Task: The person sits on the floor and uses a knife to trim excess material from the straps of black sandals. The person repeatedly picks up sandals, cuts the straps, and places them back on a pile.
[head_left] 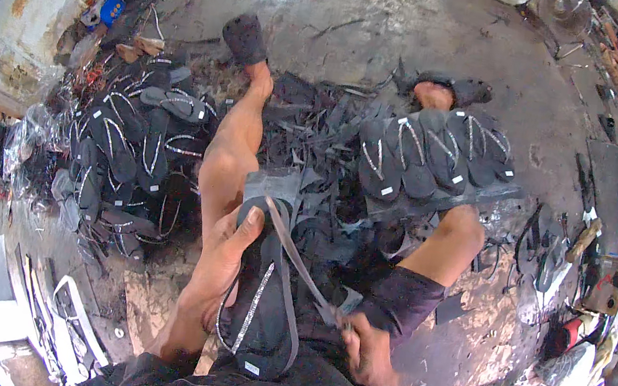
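A black flip-flop (273, 299) with a glittery strap lies lengthwise over my lap, a small white label near its heel. My left hand (227, 249) is closed round its left side, thumb pressed on the toe end. From that toe end a long, thin grey strip (297, 261) slants down along the right of the sole. Its lower end reaches my right hand (369, 352), which is closed on it. Whether a blade is also in those right fingers, I cannot make out. Beyond the toe end shows a flat grey sheet piece (276, 182).
Several finished flip-flops (422, 158) stand in a row on a dark board (447, 206) by my right leg. A large heap of flip-flops (121, 141) lies left of my left leg. Dark scraps (307, 125) cover the floor between my legs. White strips (78, 318) lie at lower left.
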### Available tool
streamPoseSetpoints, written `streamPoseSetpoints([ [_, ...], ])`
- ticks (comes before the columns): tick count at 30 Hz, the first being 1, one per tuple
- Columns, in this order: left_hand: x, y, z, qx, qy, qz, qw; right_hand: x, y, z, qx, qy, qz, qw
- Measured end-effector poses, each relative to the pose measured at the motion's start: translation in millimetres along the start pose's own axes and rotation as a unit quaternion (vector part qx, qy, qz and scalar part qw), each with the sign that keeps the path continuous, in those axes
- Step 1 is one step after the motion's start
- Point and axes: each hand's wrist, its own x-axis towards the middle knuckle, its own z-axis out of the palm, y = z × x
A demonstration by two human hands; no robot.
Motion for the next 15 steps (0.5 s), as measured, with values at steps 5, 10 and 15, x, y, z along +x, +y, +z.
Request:
streamPoseSetpoints([
  [5,-6.4,2.8,-6.1,0.008,0.025,-0.038,0.999,-7.8,5.5,14.1,-0.006,-0.058,0.089,0.994],
  [10,9.2,6.5,-5.4,-0.001,-0.033,-0.053,0.998,108.2,-19.8,-7.7,-0.084,-0.012,-0.046,0.995],
  [15,11.4,21.6,-4.8,0.081,-0.049,-0.064,0.993,166.6,-84.8,-62.2,-0.140,-0.195,-0.020,0.971],
])
